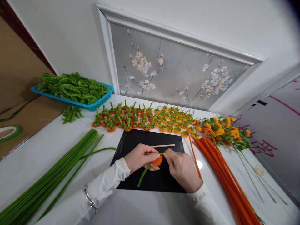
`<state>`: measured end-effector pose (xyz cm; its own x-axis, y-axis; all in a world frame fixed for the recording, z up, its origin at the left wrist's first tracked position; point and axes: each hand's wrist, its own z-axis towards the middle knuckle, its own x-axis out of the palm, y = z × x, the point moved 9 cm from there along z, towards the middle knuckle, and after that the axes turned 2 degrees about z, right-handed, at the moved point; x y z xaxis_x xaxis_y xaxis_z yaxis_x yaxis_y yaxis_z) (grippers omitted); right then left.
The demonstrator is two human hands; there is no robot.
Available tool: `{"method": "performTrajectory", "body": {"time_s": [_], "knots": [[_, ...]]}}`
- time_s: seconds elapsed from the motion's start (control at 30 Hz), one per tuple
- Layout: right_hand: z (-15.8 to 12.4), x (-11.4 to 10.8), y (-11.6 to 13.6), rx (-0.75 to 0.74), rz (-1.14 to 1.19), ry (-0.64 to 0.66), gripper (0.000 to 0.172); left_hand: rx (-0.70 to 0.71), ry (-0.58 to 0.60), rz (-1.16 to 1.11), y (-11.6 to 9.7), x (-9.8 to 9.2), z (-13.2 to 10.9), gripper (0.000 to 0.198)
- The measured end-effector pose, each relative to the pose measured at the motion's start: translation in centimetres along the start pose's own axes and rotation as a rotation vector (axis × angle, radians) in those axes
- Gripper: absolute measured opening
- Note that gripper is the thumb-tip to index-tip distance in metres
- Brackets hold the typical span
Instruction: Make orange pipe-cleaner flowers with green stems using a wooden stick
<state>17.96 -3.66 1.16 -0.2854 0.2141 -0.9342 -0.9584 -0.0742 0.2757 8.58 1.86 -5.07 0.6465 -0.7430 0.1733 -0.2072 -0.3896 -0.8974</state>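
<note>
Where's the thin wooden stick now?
Head view, centre: the stick lies on the upper part of the black mat, just beyond the left hand and right hand.

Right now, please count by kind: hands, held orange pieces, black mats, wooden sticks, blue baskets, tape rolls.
Left hand, right hand: 2
Held orange piece: 1
Black mat: 1
Wooden stick: 1
Blue basket: 1
Tape roll: 1
Total: 7

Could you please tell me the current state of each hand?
Left hand: closed, holding the orange fuzzy piece.
Right hand: closed, pinching a green tip at its edge.
</note>
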Motion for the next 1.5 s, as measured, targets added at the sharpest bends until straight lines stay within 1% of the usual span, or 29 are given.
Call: {"method": "performTrajectory", "body": {"time_s": [0.1,0.27,0.43,0.6,0.67,0.73,0.8,0.87,0.93,1.03,1.2,1.37,1.43,1.5], "knots": [[0.0,-0.2,-0.4,0.016,0.010,-0.007,0.024,0.010,0.006,-0.016,-0.5,0.1,-0.3,0.042],[-0.2,-0.6,-0.6,0.026,-0.003,-0.022,0.025,0.009,-0.006,-0.027,-0.8,0.0,-0.4,0.039],[-0.3,-1.1,-0.7,0.025,-0.004,-0.070,0.026,0.048,-0.016,-0.017,-1.2,-0.2,-0.5,0.037],[-0.4,-1.0,-0.9,0.029,0.009,-0.081,0.025,0.039,0.023,-0.041,-1.4,0.0,-0.7,0.037],[-0.4,-0.9,-0.9,0.030,0.009,-0.085,0.025,0.072,0.050,-0.047,-1.8,0.2,-0.8,0.037],[-0.4,-0.8,-0.8,0.032,0.009,-0.089,0.026,0.152,0.067,0.015,-2.4,0.4,-0.8,0.038],[-0.4,-0.7,-0.7,0.028,0.018,-0.074,0.028,0.256,0.036,0.153,-3.0,0.3,-0.9,0.042],[-0.4,-0.5,-0.4,0.018,0.037,-0.048,0.028,0.347,-0.033,0.311,-3.5,0.1,-1.0,0.041],[-0.3,-0.4,-0.3,0.013,0.045,-0.030,0.028,0.408,-0.098,0.435,-4.0,0.1,-1.3,0.033],[-0.4,-0.5,-0.4,0.013,0.028,-0.034,0.029,0.463,-0.137,0.517,-4.4,0.2,-1.7,0.023],[-0.6,-1.3,-1.0,0.018,0.033,-0.081,0.029,0.496,-0.161,0.538,-5.1,0.3,-2.1,0.021],[-0.9,-2.3,-1.9,0.060,0.035,-0.105,0.029,0.523,-0.207,0.488,-5.4,-0.4,-2.3,0.020],[-0.8,-2.2,-2.2,0.072,0.055,-0.091,0.028,0.515,-0.200,0.452,-5.2,-0.6,-2.2,0.022],[-0.7,-1.9,-2.2,0.065,0.132,-0.087,0.021,0.489,-0.170,0.397,-4.8,-0.6,-1.9,0.026]]}}
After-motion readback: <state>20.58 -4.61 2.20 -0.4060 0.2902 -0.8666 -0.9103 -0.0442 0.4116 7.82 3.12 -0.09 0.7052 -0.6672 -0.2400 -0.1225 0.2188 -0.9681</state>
